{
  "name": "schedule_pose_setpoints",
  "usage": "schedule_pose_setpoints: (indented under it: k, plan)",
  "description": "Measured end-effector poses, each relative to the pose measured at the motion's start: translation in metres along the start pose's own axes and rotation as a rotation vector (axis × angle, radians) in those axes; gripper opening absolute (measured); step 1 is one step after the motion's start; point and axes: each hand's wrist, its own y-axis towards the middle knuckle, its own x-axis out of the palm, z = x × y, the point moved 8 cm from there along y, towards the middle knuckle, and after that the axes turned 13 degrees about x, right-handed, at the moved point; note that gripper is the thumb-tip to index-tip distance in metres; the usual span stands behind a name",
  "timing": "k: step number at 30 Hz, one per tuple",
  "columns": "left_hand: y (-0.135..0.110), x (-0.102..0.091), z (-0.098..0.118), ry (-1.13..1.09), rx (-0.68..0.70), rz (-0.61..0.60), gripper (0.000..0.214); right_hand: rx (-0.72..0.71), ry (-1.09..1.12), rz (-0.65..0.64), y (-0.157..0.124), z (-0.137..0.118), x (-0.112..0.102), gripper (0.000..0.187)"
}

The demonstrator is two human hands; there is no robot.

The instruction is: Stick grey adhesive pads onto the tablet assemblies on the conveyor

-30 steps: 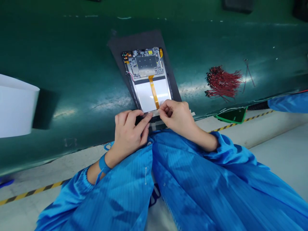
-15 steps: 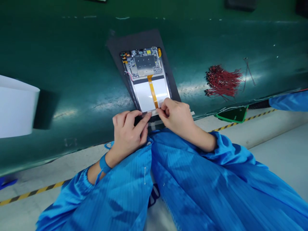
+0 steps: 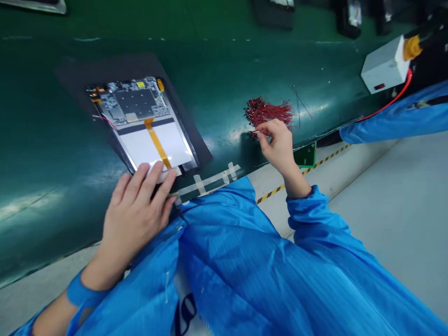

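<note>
An opened tablet (image 3: pixel 145 128) lies on a black mat (image 3: pixel 87 74), showing a circuit board, a white panel and an orange flex strip. My left hand (image 3: pixel 135 214) rests with fingers stretched flat on the tablet's near edge, over a strip of pale tape. My right hand (image 3: pixel 278 144) is over at the bundle of thin red wires (image 3: pixel 269 112) and pinches a small wire end between thumb and fingers.
The green work surface (image 3: pixel 52 163) has pale tape strips (image 3: pixel 210 179) stuck near its front edge. A white box with an orange knob and red cable (image 3: pixel 385 67) stands at the far right. Another person's blue sleeve (image 3: pixel 395 121) lies at the right edge.
My right hand has left the tablet's near edge and moved right to the red wires. My left hand has flattened on the tablet. The view has swung to the right.
</note>
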Motion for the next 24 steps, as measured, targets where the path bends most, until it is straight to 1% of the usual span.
schedule_pose_setpoints:
  k: [2, 4, 6, 8, 9, 11, 13, 14, 15, 16, 18, 19, 20, 22, 24]
  plan:
    - [0.008, -0.003, -0.002, 0.0, -0.037, -0.008, 0.074, -0.065, -0.123, -0.05, 0.006, 0.006, 0.01, 0.018]
    - [0.014, -0.004, -0.002, 0.005, -0.063, -0.036, 0.07, -0.1, -0.167, -0.111, 0.01, 0.003, 0.023, 0.019]
    - [0.017, -0.005, -0.001, 0.026, -0.067, -0.064, 0.07, -0.11, -0.15, -0.154, 0.014, -0.002, 0.031, 0.023]
    - [0.017, -0.008, -0.001, 0.061, -0.075, -0.075, 0.067, -0.128, -0.074, -0.191, 0.017, -0.007, 0.035, 0.024]
    - [0.018, -0.01, 0.0, 0.071, -0.079, -0.055, 0.064, -0.142, -0.021, -0.208, 0.019, -0.008, 0.035, 0.023]
    - [0.027, -0.02, 0.005, 0.07, -0.082, 0.051, 0.055, -0.18, 0.095, -0.231, 0.022, -0.011, 0.034, 0.02]
    - [0.048, -0.029, 0.015, 0.022, -0.068, 0.193, 0.043, -0.223, 0.211, -0.251, 0.023, -0.016, 0.033, 0.018]
    - [0.063, -0.029, 0.021, -0.032, -0.059, 0.238, 0.037, -0.241, 0.275, -0.268, 0.023, -0.019, 0.033, 0.018]
    - [0.08, -0.027, 0.026, -0.105, -0.058, 0.265, 0.03, -0.251, 0.349, -0.29, 0.022, -0.024, 0.032, 0.018]
    - [0.099, -0.02, 0.03, -0.207, -0.071, 0.256, 0.024, -0.25, 0.432, -0.318, 0.022, -0.029, 0.033, 0.019]
    - [0.131, -0.006, 0.03, -0.374, -0.153, 0.246, 0.018, -0.217, 0.605, -0.395, 0.021, -0.039, 0.036, 0.025]
    - [0.142, 0.001, 0.027, -0.445, -0.212, 0.239, 0.015, -0.188, 0.69, -0.438, 0.02, -0.044, 0.038, 0.03]
    - [0.15, 0.007, 0.024, -0.51, -0.27, 0.242, 0.014, -0.157, 0.77, -0.483, 0.019, -0.049, 0.041, 0.035]
    - [0.156, 0.015, 0.018, -0.643, -0.351, 0.251, 0.014, -0.098, 0.918, -0.586, 0.016, -0.059, 0.049, 0.049]
    - [0.154, 0.016, 0.015, -0.732, -0.372, 0.262, 0.016, -0.054, 1.053, -0.688, 0.014, -0.067, 0.057, 0.059]
